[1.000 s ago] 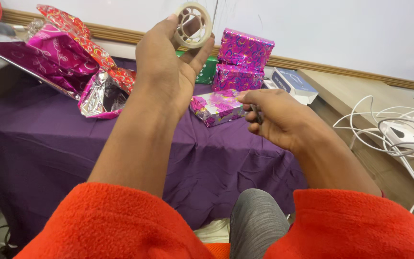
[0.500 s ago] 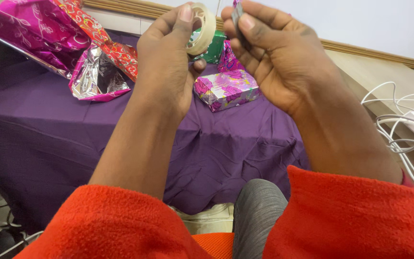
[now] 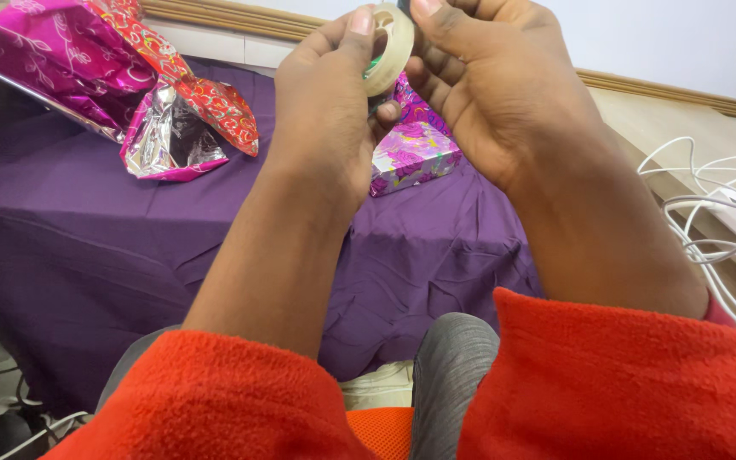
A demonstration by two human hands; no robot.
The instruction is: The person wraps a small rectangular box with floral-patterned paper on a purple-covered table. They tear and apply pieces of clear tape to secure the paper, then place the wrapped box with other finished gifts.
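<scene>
Fingers (image 3: 359, 25) of the left hand (image 3: 325, 119) are pinched on the tape roll (image 3: 389, 38), held raised above the purple cloth (image 3: 129, 247), while its edge is met by the right hand (image 3: 496, 94), thumb pressed, presumably to locate the tape end.

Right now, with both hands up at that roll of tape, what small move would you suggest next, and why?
Probably pick at the tape roll edge with the right hand thumb to free the end: the left hand pinches the roll, no loose strip shows, and the wrapped gift lies below on the purple cloth.
</scene>
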